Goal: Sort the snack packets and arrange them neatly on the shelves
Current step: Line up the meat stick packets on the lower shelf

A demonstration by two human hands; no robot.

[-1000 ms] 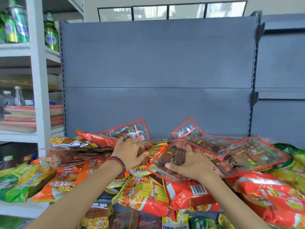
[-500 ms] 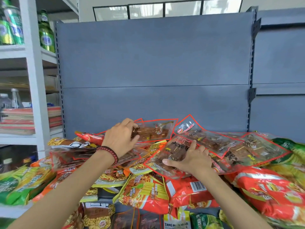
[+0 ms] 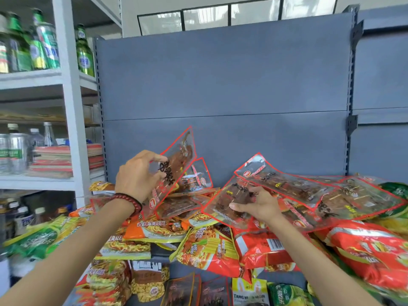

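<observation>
A heap of snack packets covers the grey shelf (image 3: 293,277). My left hand (image 3: 136,173) holds a clear red-edged packet of brown snack (image 3: 174,168) lifted upright above the heap. My right hand (image 3: 258,204) grips another clear red-edged packet (image 3: 225,206) that lies on a row of the same kind (image 3: 309,191) stretching to the right. Orange and yellow noodle packets (image 3: 205,248) lie below both hands. Red bags (image 3: 371,250) and green bags (image 3: 37,239) sit at the sides.
The grey back panel (image 3: 220,85) rises behind the heap. A white rack (image 3: 68,91) on the left holds green bottles (image 3: 85,54), clear bottles (image 3: 15,149) and stacked flat boxes (image 3: 53,160). More packets lie on the lower shelf (image 3: 249,292).
My left hand has picked a clear red-edged packet off the heap and raised it upright. My right hand keeps its grip on its packet. The camera has moved closer.
</observation>
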